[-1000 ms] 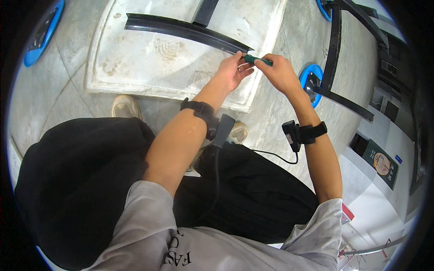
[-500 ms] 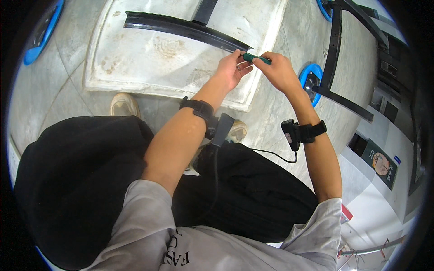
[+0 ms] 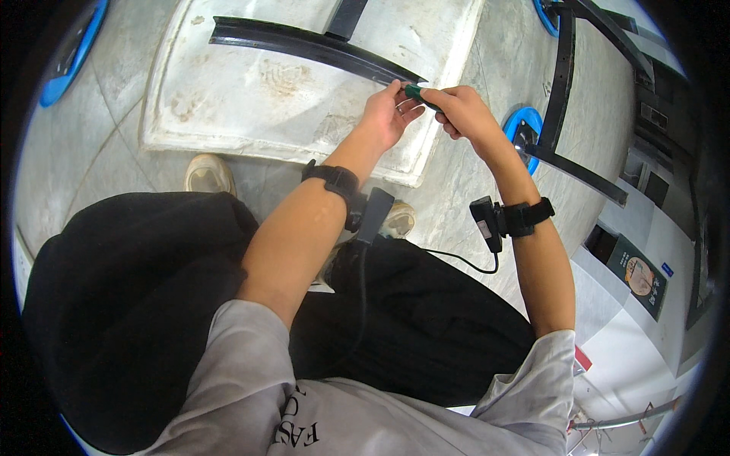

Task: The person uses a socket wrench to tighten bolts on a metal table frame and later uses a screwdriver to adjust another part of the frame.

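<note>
The person's right hand (image 3: 464,112) is curled tight around a small green-handled tool (image 3: 414,93), fingers wrapped round the handle, so only the green end pokes out toward the left. The left hand (image 3: 388,114) sits right next to it, fingers loosely bent and half open, fingertips up against the tool's tip and the end of a long curved black metal strip (image 3: 312,45). Can't really tell if the left hand is pinching anything or just steadying. That strip lies across a worn white square slab (image 3: 243,99) on the grey floor, and the tool meets it at the slab's right edge. Both wrists have black strapped-on devices. Just right of the hands there's a blue round disc (image 3: 525,121) under a black metal frame bar (image 3: 564,76).
</note>
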Motion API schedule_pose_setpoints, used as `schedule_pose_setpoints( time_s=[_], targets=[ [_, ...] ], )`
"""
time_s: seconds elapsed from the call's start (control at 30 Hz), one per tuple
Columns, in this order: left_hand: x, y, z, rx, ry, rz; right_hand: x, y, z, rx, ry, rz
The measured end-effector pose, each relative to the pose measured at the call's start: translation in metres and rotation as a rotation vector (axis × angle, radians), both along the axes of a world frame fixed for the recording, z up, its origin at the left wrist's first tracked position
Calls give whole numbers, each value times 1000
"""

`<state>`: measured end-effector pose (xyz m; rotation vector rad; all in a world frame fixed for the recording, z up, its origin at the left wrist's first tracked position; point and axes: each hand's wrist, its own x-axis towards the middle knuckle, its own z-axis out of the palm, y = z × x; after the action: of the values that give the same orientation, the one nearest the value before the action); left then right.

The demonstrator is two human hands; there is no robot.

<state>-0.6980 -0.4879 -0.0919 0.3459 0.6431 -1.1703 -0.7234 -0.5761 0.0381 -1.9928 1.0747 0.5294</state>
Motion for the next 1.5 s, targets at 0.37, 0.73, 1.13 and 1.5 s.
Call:
schedule_pose_setpoints(
  time_s=[0.37,0.73,1.13,1.5],
  targets=[
    [6,9,14,-54,-118,-55,48,-6,7,133,193,-21],
    [7,7,23,-72,-81,-20,49,-15,-4,-250,198,582],
    [15,2,18,23,-176,-133,71,-7,-1,234,498,8],
    [-8,-1,31,78,28,24,64,1,-1,160,563,-113]
  ],
)
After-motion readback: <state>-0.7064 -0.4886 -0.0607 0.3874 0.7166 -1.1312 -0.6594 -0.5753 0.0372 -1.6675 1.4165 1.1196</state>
